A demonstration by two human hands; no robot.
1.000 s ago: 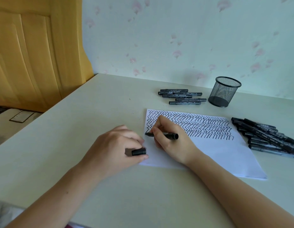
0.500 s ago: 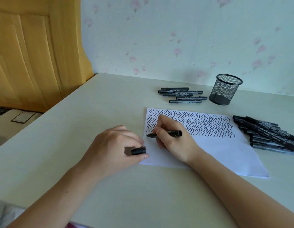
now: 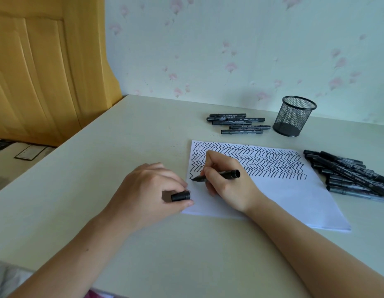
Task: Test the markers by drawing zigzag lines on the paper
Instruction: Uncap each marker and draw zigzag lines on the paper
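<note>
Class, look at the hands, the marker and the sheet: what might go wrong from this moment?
1. The right hand rests on the paper just below inked rows; it may smear fresh lines.
2. The left hand pins only the sheet's corner while holding the cap, so the paper might slide under the marker.

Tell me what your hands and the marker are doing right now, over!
Right hand shut on marker, tip at the paper's left edge. Left hand shut on cap. Nothing in the way.
</note>
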